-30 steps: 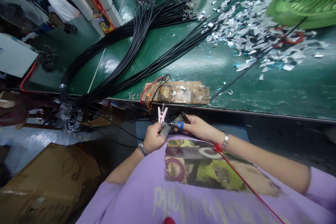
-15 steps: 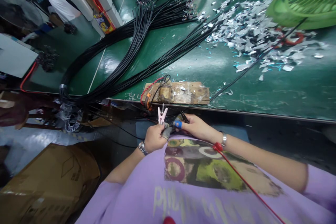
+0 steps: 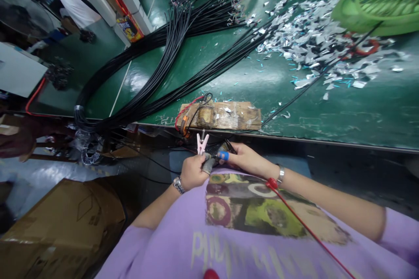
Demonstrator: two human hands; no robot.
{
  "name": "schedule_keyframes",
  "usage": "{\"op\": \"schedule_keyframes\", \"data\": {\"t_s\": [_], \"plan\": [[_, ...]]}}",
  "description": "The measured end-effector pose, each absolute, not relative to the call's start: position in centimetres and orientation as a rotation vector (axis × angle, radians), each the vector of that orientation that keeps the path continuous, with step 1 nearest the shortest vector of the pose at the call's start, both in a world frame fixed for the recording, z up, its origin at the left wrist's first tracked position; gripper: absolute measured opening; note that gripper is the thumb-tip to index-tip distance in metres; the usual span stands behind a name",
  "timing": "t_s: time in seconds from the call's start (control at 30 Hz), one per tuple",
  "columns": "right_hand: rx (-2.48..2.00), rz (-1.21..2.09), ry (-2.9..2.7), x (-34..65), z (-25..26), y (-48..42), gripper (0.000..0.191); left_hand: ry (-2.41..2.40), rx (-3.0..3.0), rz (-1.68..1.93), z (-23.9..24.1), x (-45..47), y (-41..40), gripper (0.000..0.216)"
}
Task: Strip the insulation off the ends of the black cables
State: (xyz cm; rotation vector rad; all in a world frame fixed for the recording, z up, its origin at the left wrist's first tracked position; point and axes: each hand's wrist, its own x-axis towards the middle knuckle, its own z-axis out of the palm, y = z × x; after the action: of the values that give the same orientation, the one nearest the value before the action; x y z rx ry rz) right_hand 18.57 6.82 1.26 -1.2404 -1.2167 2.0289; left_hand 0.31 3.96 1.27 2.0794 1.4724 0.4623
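Observation:
My left hand (image 3: 194, 171) is closed, with grey wrapping on its fingertips, pinching what looks like the end of a black cable (image 3: 214, 157) in front of my stomach. Just beyond its fingers stands a pink clothespin (image 3: 202, 144), below a thin metal rod at the bench edge. My right hand (image 3: 244, 157), with blue tape round one finger, is closed too. A black pointed tool (image 3: 228, 144) sticks out of it, its kind partly hidden. The fingertips of both hands nearly meet, and the small part between them is too dark to make out.
A wooden board (image 3: 235, 115) with wires lies along the green bench's (image 3: 327, 117) front edge. Bundled black cables (image 3: 157, 83) curve across at left. Foil scraps (image 3: 304, 39) and a green basket (image 3: 382, 4) lie at right. A cardboard box (image 3: 62, 226) stands lower left.
Both hands stay almost in place. The right hand and its black pointed tool have shifted very slightly; the clothespin and the things on the bench look the same.

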Motion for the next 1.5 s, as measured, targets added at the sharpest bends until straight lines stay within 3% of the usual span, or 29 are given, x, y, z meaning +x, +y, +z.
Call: {"op": "schedule_keyframes", "data": {"t_s": [0.57,1.1,1.37,1.5], "plan": [[-1.177,1.726,-1.392,18.7,-0.1,6.3,0.036,1.518,1.887,0.494,0.4,0.2,3.9,0.015],[-1.205,1.745,-1.377,18.5,0.6,6.5,0.039,1.534,1.874,0.496,0.6,0.3,4.1,0.013],[-1.160,1.290,-1.657,19.2,0.5,6.5,0.013,1.507,1.863,0.462,0.5,0.5,4.2,0.019],[-1.033,1.161,-1.826,19.3,0.6,6.5,0.019,1.520,1.936,0.326,0.7,0.4,4.4,0.018]]}}
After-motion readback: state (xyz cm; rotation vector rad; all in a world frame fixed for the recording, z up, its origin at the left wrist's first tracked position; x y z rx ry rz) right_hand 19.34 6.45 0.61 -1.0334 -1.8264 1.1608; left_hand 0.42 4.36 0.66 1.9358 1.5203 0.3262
